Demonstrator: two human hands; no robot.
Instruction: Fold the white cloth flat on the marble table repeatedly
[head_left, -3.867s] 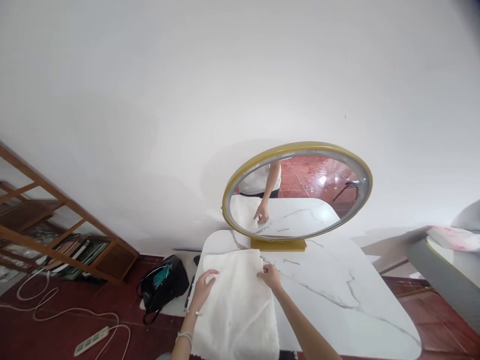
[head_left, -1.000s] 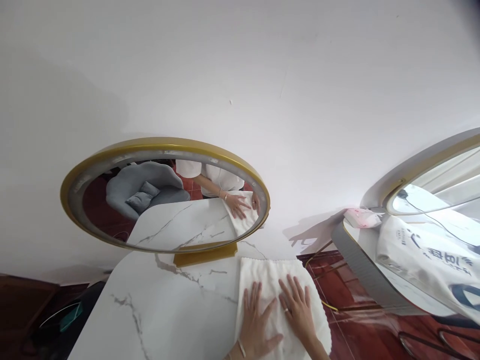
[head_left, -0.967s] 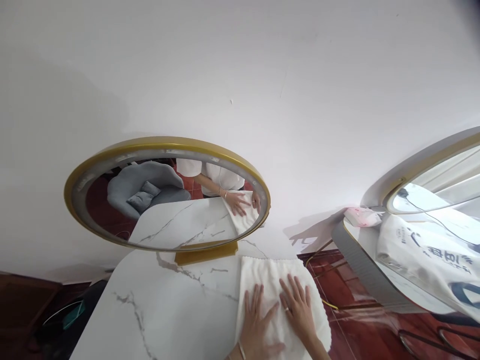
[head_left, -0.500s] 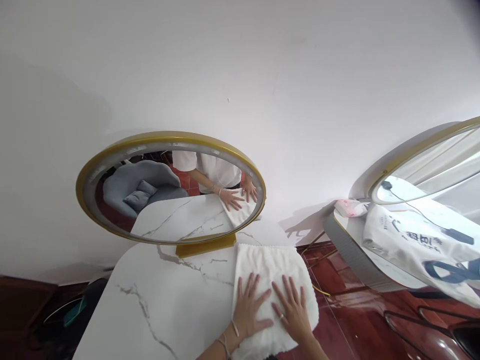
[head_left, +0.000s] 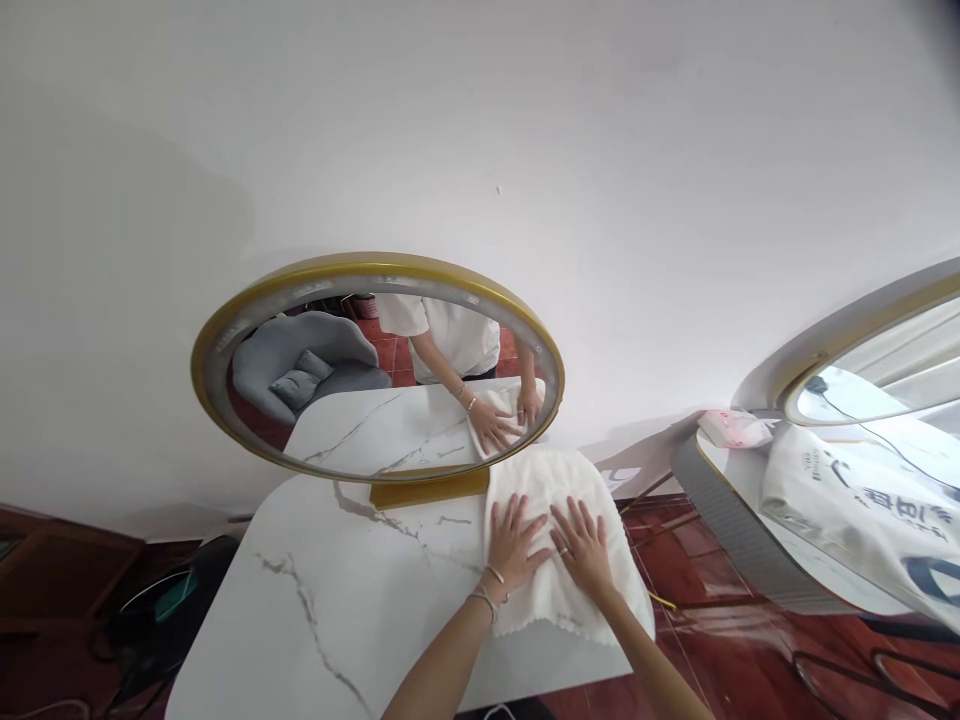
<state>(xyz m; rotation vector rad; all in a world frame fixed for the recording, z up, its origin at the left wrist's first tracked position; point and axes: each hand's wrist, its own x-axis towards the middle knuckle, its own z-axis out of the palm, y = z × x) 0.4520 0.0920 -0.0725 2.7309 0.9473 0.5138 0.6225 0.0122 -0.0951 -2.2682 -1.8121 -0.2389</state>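
A white cloth with a scalloped edge lies spread over the right end of a white marble-patterned table. My left hand rests flat on the cloth's left part, fingers spread, with bracelets at the wrist. Beside it, my right hand lies flat on the cloth too, fingers apart and a ring on one finger. Both palms press from above, and neither hand grasps the fabric. The cloth's far edge reaches the wall side, near the base of an oval gold-framed mirror.
The mirror's gold base stands at the table's back edge. To the right is a second table, carrying a pink-and-white packet and a printed white fabric. A dark chair-like object stands at left.
Both hands have slid the cloth away from me, toward the wall. Its near edge now lies on the tabletop, with bare table in front of it. The camera view has shifted a little.
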